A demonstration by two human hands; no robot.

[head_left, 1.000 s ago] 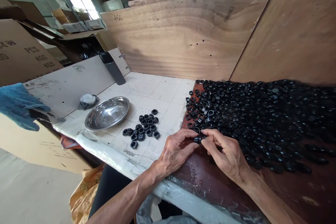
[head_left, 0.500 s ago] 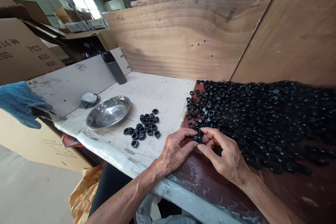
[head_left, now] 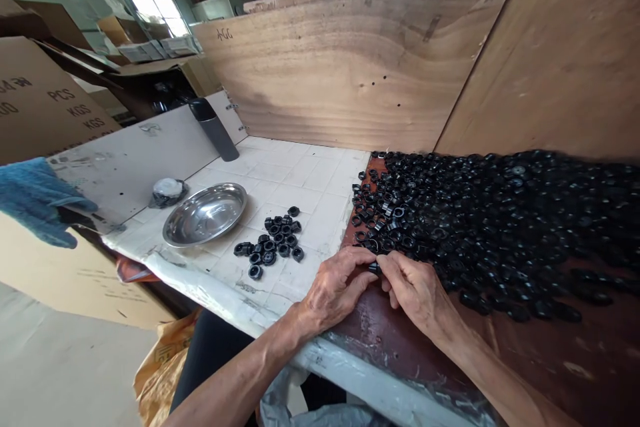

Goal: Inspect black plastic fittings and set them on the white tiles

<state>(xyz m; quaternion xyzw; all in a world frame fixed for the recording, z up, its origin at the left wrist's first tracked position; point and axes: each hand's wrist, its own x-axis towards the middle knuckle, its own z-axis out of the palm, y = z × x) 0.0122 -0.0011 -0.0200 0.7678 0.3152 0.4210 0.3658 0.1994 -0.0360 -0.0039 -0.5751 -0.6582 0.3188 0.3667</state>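
Observation:
My left hand (head_left: 336, 283) pinches a small black ring-shaped plastic part (head_left: 374, 267) between thumb and fingers. From the other side my right hand (head_left: 413, 287) presses its closed fingertips against the same part, which they largely cover. Both hands are over the brown board (head_left: 380, 327) near the table's front edge. Just beyond them and to the right spreads a large heap of black ring-shaped parts (head_left: 465, 207). A smaller cluster of similar parts (head_left: 273, 240) lies on the white surface to the left of my hands.
A shallow steel bowl (head_left: 205, 215) sits left of the cluster, with a plastic-wrapped white lump (head_left: 168, 189) behind it. A grey bottle (head_left: 216, 130) stands by the low side board. Wooden panels (head_left: 340, 67) wall off the back. A blue glove (head_left: 43, 197) hangs at left.
My right hand has closed in, its thumb and fingers now together at the black part, where they were spread around it before. My left hand keeps its pinch. The view has shifted slightly.

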